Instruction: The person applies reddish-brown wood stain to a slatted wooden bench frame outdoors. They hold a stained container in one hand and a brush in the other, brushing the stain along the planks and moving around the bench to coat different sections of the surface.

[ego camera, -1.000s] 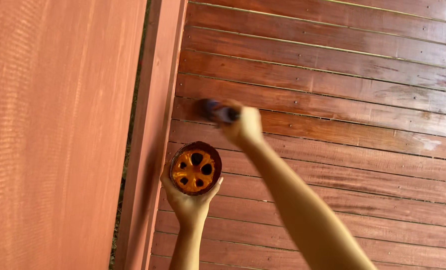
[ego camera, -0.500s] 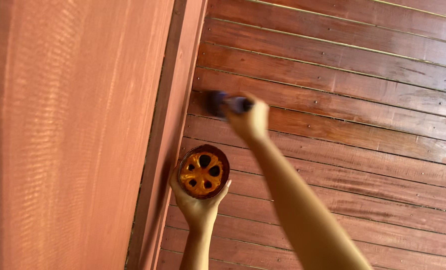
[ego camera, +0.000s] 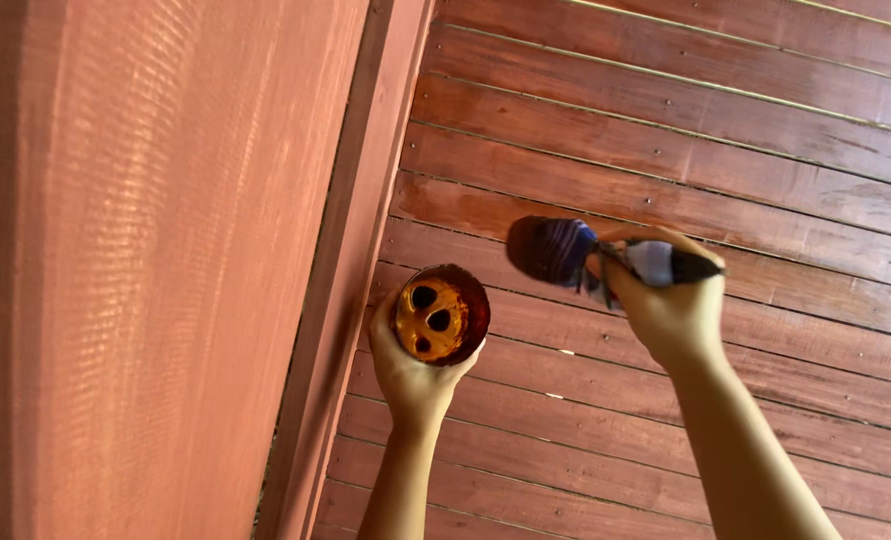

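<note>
Red-brown stained wooden boards point(ego camera: 725, 110) meet a thick painted beam point(ego camera: 145, 270), softly daylit.

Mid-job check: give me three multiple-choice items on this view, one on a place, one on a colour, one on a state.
1. The round paint-stained cup lies where against the paintbrush?
A right of it
B left of it
C hidden behind it

2. The wooden planks are:
A reddish-brown
B white
C green

3. The right hand is:
A empty
B resting flat on planks
C gripping the paintbrush

B: the cup, held in the left hand, sits beside the beam.
A: all boards are stained red-brown.
C: fingers wrap the handle.
</note>
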